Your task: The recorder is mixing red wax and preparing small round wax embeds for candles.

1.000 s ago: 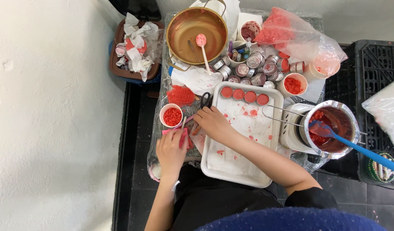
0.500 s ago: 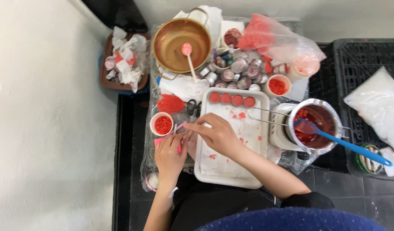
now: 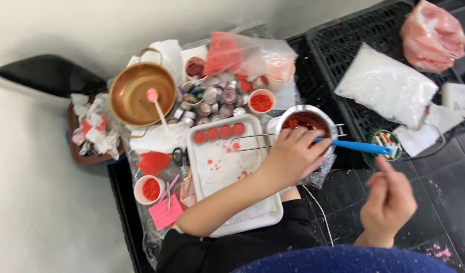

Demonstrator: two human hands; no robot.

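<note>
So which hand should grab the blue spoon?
Probably left: the left hand sits over the pot, right at the blue spoon handle. The right hand hangs empty, farther off.

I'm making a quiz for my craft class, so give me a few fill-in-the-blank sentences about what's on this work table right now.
1. The left hand reaches over the small metal pot of ____ liquid.
2. The spatula resting in that pot has a ____ handle.
3. A row of ____ red discs lies along the top of the white tray.
4. The right hand is off the table and holds ____.

Missing words: red; blue; four; nothing
</note>
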